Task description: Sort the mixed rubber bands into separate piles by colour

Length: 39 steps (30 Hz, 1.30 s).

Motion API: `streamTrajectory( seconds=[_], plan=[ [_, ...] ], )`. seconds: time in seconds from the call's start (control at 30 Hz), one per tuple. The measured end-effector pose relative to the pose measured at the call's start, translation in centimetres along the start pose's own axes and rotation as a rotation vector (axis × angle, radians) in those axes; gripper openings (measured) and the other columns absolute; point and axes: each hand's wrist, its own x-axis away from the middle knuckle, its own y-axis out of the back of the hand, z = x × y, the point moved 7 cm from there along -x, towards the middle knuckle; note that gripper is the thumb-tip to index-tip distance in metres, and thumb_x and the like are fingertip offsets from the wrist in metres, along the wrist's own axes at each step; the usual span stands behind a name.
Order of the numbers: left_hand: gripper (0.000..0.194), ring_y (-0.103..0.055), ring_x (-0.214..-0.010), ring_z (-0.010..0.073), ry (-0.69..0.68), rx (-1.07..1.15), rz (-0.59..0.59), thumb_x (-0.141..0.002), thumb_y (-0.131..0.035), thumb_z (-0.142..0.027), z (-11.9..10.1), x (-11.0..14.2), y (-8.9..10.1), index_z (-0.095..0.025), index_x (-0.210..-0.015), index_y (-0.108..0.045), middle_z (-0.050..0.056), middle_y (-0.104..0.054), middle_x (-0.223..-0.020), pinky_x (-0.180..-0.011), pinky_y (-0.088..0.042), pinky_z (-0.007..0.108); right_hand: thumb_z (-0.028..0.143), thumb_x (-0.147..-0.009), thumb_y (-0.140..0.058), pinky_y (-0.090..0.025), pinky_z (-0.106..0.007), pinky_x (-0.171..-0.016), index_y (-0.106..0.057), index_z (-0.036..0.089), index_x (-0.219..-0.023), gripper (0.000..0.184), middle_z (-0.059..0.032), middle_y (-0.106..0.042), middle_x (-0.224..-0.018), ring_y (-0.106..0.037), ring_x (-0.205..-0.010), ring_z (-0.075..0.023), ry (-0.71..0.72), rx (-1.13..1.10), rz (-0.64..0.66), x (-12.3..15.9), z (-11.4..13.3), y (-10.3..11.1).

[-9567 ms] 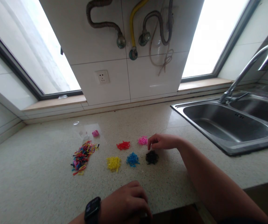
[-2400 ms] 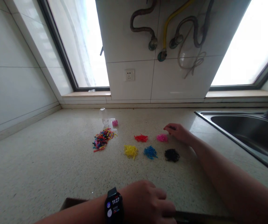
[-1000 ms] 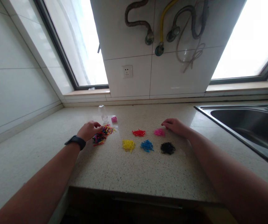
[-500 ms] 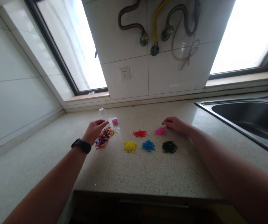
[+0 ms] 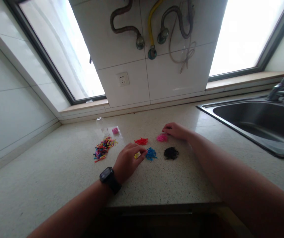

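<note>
My left hand (image 5: 130,159), with a black watch (image 5: 107,175) on its wrist, reaches over the yellow pile (image 5: 137,154) to the edge of the blue pile (image 5: 151,154). Its thumb and forefinger are pinched; what lies between them is too small to make out. My right hand (image 5: 176,130) rests against the back of the pink pile (image 5: 162,138), fingers curled together and tips hidden. These piles look like small rubber bands. A red pile (image 5: 141,141) and a black pile (image 5: 171,153) lie beside them. The mixed-colour pile (image 5: 103,149) sits to the left.
Behind the mixed pile are a clear plastic bottle (image 5: 99,123) and a pink lump (image 5: 115,131) on a clear sheet. A steel sink (image 5: 246,122) with a faucet (image 5: 280,89) is set into the counter (image 5: 166,185) at right. Hoses and a socket (image 5: 123,79) are on the wall.
My left hand has moved right, from the mixed pile to the yellow and blue piles. My right hand stays by the pink pile. The view has turned slightly to the right.
</note>
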Motion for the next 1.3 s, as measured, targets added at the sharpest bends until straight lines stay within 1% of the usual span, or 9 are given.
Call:
streamTrajectory(
  seconds=[0.17, 0.33, 0.47, 0.63, 0.73, 0.8, 1.0, 1.17, 1.3],
  plan=[
    [0.008, -0.06, -0.088, 0.0194, -0.058, -0.085, 0.065, -0.092, -0.065, -0.023, 0.4, 0.3, -1.1, -0.022, -0.097, -0.071, 0.003, -0.071, -0.092, -0.083, -0.047, 0.037, 0.039, -0.085, -0.058, -0.045, -0.029, -0.069, -0.077, 0.02, -0.092, 0.027, -0.0068, -0.076, -0.086, -0.064, -0.076, -0.0194, 0.022, 0.044, -0.012, -0.1, 0.1, -0.1],
    [0.01, -0.059, -0.086, 0.019, -0.072, -0.104, 0.051, -0.093, -0.062, -0.025, 0.7, 0.7, -0.3, -0.022, -0.1, -0.069, 0.004, -0.071, -0.092, -0.079, -0.047, 0.035, 0.038, -0.086, -0.056, -0.044, -0.028, -0.066, -0.076, 0.018, -0.094, 0.029, -0.0064, -0.075, -0.083, -0.063, -0.073, -0.0187, 0.005, 0.009, 0.0, 0.3, 0.2, 0.1],
    [0.012, -0.059, -0.085, 0.0186, -0.028, -0.163, -0.026, -0.095, -0.057, -0.026, 2.1, 0.5, 1.9, -0.021, -0.096, -0.068, 0.004, -0.069, -0.092, -0.079, -0.046, 0.033, 0.039, -0.085, -0.055, -0.043, -0.028, -0.064, -0.076, 0.017, -0.094, 0.032, -0.0053, -0.073, -0.077, -0.061, -0.069, -0.018, -0.028, -0.002, 0.007, 0.3, -0.1, 0.3],
    [0.018, -0.056, -0.069, 0.0151, 0.092, -0.256, -0.255, -0.095, -0.052, -0.028, 6.4, 0.7, 6.7, -0.019, -0.095, -0.067, 0.003, -0.067, -0.083, -0.067, -0.045, 0.028, 0.039, -0.085, -0.055, -0.044, -0.029, -0.065, -0.076, 0.016, -0.095, 0.032, -0.0061, -0.072, -0.077, -0.061, -0.069, -0.0187, -0.024, -0.027, 0.017, 0.2, -0.2, 0.2],
    [0.023, -0.052, -0.058, 0.0127, 0.101, -0.257, -0.28, -0.098, -0.043, -0.028, 7.8, 1.3, 7.6, -0.016, -0.1, -0.063, 0.001, -0.061, -0.069, -0.057, -0.041, 0.025, 0.039, -0.085, -0.055, -0.044, -0.029, -0.064, -0.076, 0.017, -0.094, 0.032, -0.0053, -0.072, -0.076, -0.06, -0.068, -0.0179, -0.028, -0.025, 0.022, 0.2, -0.3, 0.2],
    [0.023, -0.05, -0.055, 0.0114, 0.047, -0.253, -0.202, -0.098, -0.042, -0.026, 7.4, 1.5, 6.6, -0.016, -0.098, -0.063, -0.001, -0.057, -0.064, -0.055, -0.039, 0.023, 0.039, -0.085, -0.055, -0.043, -0.028, -0.063, -0.075, 0.017, -0.094, 0.031, -0.0048, -0.072, -0.075, -0.06, -0.068, -0.0176, -0.022, -0.019, 0.026, 0.3, -0.3, 0.2],
    [0.01, -0.053, -0.057, 0.0112, -0.26, -0.241, 0.201, -0.083, -0.055, -0.021, 3.8, 2.1, 1.2, -0.021, -0.084, -0.065, -0.001, -0.06, -0.065, -0.057, -0.038, 0.023, 0.04, -0.086, -0.053, -0.044, -0.029, -0.064, -0.075, 0.017, -0.093, 0.032, -0.0047, -0.072, -0.076, -0.061, -0.069, -0.0181, 0.009, -0.03, 0.028, 0.2, -0.6, 0.0],
    [0.013, -0.05, -0.054, 0.0125, -0.399, -0.333, 0.267, -0.086, -0.05, -0.022, 0.9, 2.9, 0.0, -0.02, -0.075, -0.056, 0.0, -0.056, -0.062, -0.054, -0.036, 0.026, 0.039, -0.086, -0.055, -0.046, -0.029, -0.069, -0.075, 0.018, -0.092, 0.03, -0.0058, -0.075, -0.084, -0.064, -0.075, -0.0193, 0.021, -0.025, 0.02, 0.1, -0.6, 0.1],
    [0.023, -0.046, -0.049, 0.0129, -0.563, -0.364, 0.239, -0.086, -0.05, -0.026, -2.4, 3.8, -1.0, -0.021, -0.064, -0.049, -0.001, -0.052, -0.055, -0.048, -0.032, 0.029, 0.039, -0.086, -0.054, -0.047, -0.03, -0.07, -0.075, 0.017, -0.093, 0.031, -0.0069, -0.075, -0.086, -0.064, -0.075, -0.02, 0.019, -0.019, 0.029, 0.2, -0.3, 0.2]
  ],
)
